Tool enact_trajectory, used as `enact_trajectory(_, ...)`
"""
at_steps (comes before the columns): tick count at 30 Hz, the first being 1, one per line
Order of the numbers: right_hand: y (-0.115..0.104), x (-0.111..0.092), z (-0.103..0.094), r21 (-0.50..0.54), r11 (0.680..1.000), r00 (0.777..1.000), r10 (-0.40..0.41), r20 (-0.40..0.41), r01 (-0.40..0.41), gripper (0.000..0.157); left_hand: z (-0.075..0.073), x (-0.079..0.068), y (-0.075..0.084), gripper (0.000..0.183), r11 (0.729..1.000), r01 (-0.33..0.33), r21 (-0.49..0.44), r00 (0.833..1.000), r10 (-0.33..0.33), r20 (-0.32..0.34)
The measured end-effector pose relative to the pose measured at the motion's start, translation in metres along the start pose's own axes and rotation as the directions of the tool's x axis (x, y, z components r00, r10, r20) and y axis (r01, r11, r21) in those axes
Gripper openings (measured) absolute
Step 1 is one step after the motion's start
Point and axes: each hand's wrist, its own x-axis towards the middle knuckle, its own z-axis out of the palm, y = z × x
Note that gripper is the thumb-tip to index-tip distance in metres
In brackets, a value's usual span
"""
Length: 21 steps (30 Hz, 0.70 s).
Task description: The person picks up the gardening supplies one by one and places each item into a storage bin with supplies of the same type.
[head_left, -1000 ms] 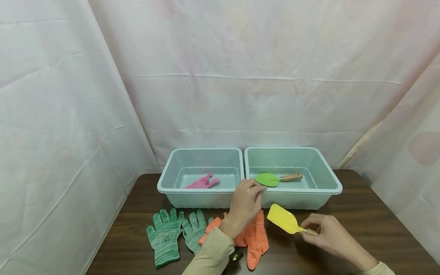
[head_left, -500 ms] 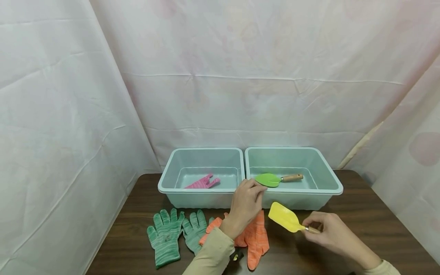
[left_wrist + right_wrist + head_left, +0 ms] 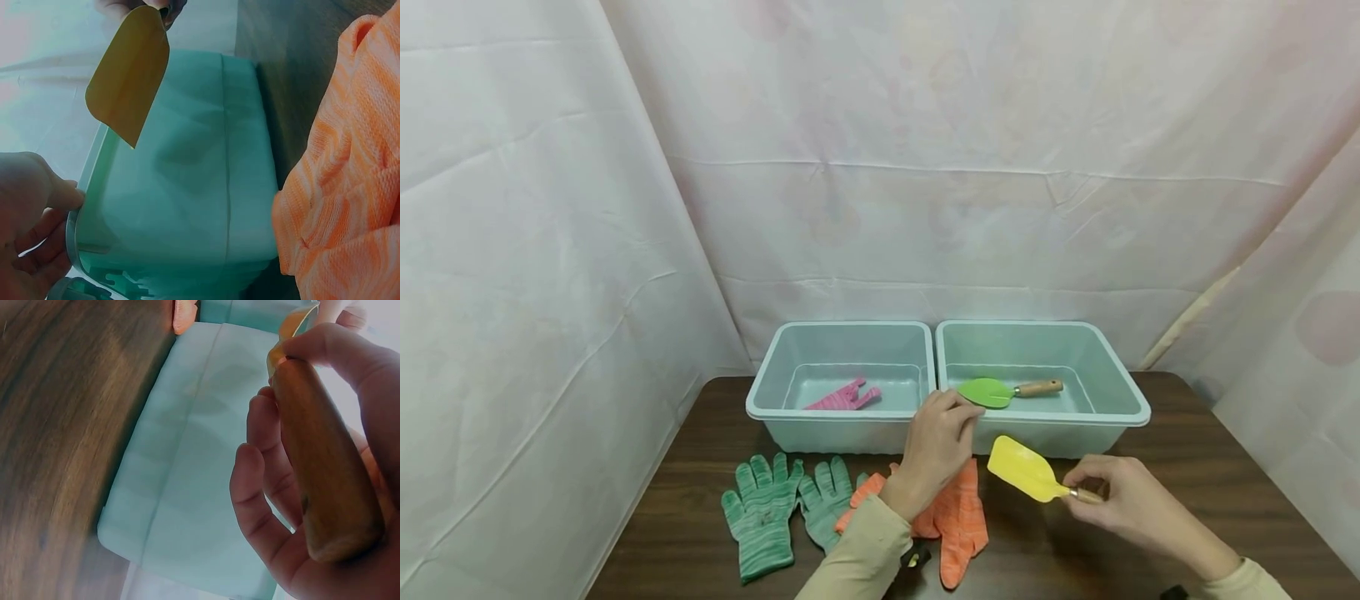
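My right hand [image 3: 1131, 504] pinches a yellow garden trowel [image 3: 1024, 469] near the neck of its wooden handle [image 3: 322, 459], the flat blade pointing left. It hangs in front of the right bin. My left hand [image 3: 936, 446] grips the near left corner rim of the right light-green plastic bin [image 3: 1052, 437], with the thumb [image 3: 65, 194] at the rim. Inside that bin lies a green trowel [image 3: 988, 392] with a wooden handle. Below my left wrist, orange gloves [image 3: 958, 521] lie on the table, partly hidden by the arm.
A matching left bin [image 3: 835, 429] stands close beside the right one and holds a pink glove [image 3: 842, 397]. Green gloves [image 3: 763, 517] lie at the left on the dark wooden table [image 3: 677, 508]. A pale curtain [image 3: 880, 167] hangs behind the bins.
My right hand and the yellow trowel have moved slightly up and to the right. The left hand has stayed at the bin's rim.
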Motion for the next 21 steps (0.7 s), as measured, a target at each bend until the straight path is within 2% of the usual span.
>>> enact_trajectory(8, -0.0047, 0.0051, -0.0041, -0.001, 0.999, 0.999, -0.032, -0.034, 0.032, 0.029, 0.0011, 0.0001, -0.0016, 0.017, 1.000, 0.006, 0.000, 1.000, -0.006, 0.013)
enact_trajectory(14, -0.0059, 0.0087, -0.0077, 0.000, 1.000, 1.000, -0.008, 0.001, 0.008, 0.023, -0.0002, -0.0003, -0.0013, 0.017, 1.000, -0.010, 0.000, 1.000, 0.010, -0.002)
enact_trajectory(21, -0.0058, 0.0097, -0.0101, 0.012, 1.000, 1.000, -0.019, 0.013, 0.019, 0.021, -0.0004, 0.0006, -0.0008, 0.018, 1.000, -0.017, -0.010, 1.000, 0.017, -0.009)
